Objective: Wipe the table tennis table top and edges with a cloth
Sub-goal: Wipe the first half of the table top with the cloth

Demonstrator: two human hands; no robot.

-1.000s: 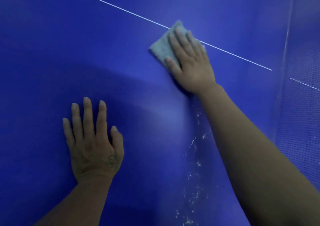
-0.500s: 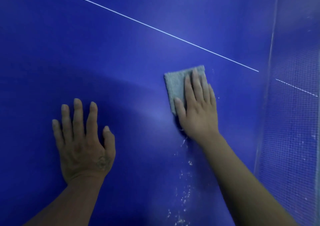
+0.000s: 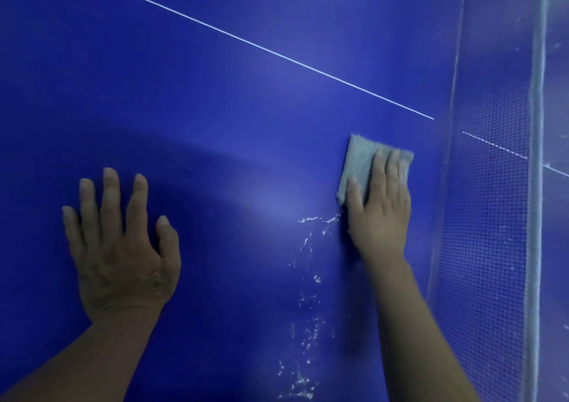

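Both of the person's hands are lying on the blue table top (image 3: 215, 102), well apart. The left hand (image 3: 120, 247) is resting palm down with its fingers straight and spread wide, holding nothing. The right hand (image 3: 380, 213) is pressing flat on the cloth (image 3: 358, 163), its fingers straight and close together, not curling round the fabric. The cloth is showing as a small grey-blue folded rectangle, lying flat on the table surface under the right fingers, with its far edge and left side sticking out beyond the fingertips and thumb; its outline is looking slightly blurred. It is sitting near the net (image 3: 486, 223), which is running down the right side of the view with a pale band (image 3: 537, 186) along its top. A thin white line (image 3: 246, 42) is crossing the table diagonally from the upper left and ending just short of the net, beyond the cloth and apart from it; through the mesh a further stretch of line is showing on the other half. A trail of white specks (image 3: 308, 281) is spreading over the blue surface, starting just beside the thumb side of the right hand and running towards the near edge of the view, between the two forearms
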